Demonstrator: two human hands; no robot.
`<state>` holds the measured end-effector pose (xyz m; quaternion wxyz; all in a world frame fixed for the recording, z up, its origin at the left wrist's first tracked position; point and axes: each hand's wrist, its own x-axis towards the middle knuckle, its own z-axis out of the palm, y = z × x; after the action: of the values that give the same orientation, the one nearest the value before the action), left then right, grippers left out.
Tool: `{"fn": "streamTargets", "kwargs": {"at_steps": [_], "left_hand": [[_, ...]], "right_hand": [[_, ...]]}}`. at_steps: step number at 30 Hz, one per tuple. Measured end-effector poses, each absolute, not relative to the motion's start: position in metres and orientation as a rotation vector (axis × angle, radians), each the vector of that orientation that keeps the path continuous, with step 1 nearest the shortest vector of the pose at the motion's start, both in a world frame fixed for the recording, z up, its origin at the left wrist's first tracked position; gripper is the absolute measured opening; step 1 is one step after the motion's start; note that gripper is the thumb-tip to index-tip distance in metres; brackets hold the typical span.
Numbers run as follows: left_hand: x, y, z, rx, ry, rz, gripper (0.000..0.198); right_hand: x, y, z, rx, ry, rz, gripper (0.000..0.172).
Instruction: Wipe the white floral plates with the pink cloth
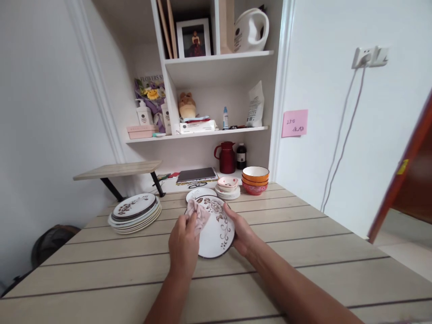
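Note:
A white plate [211, 236] with a brown flower pattern and dark rim is held tilted above the wooden table. My right hand [241, 231] grips its right edge, thumb on the face and fingers behind. Closed on a pale pink cloth [200, 217], my left hand [185, 243] presses it against the plate's upper left. Just behind lies another white plate [199, 192], partly hidden by the held one. Small white dishes [228, 192] are stacked beside it, with a pink-patterned bowl [228, 182] on top.
A stack of plates [135, 215] stands at the left, near a small raised wooden shelf [118, 169] on black legs. Orange and red bowls [255, 181] are stacked at the back right. Behind them are a red jug [227, 157], a dark bottle [241, 156] and a laptop [197, 175].

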<state>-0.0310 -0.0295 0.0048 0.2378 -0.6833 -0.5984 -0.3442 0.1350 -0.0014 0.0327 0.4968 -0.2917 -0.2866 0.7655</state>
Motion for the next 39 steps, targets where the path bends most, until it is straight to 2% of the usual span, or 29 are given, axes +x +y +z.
{"fn": "streamTargets", "kwargs": {"at_steps": [4, 12, 19, 25, 32, 36, 39], "left_hand": [[-0.028, -0.027, 0.004, -2.017, -1.471, -1.048, 0.054], [-0.013, -0.033, 0.006, -2.292, -1.229, -1.039, 0.051], [-0.004, -0.037, 0.007, -2.473, -1.045, -0.982, 0.044], [-0.006, -0.039, 0.010, -2.253, -1.183, -0.962, 0.041], [-0.023, -0.035, 0.011, -1.834, -1.413, -0.961, 0.039], [-0.025, -0.032, 0.009, -1.898, -1.356, -0.957, 0.038], [-0.019, -0.034, 0.007, -2.026, -1.307, -0.966, 0.031]], "right_hand": [[0.132, -0.006, 0.035, -0.678, -0.746, 1.858, 0.047], [0.126, -0.008, 0.031, -0.676, -0.711, 1.930, 0.042], [0.153, 0.008, 0.041, -0.469, -0.634, 1.946, 0.049], [0.163, 0.013, 0.045, -0.361, -0.634, 1.856, 0.047], [0.159, 0.013, 0.042, -0.491, -0.627, 1.783, 0.040], [0.158, 0.012, 0.041, -0.543, -0.663, 1.772, 0.041], [0.159, 0.014, 0.039, -0.536, -0.672, 1.766, 0.041]]}}
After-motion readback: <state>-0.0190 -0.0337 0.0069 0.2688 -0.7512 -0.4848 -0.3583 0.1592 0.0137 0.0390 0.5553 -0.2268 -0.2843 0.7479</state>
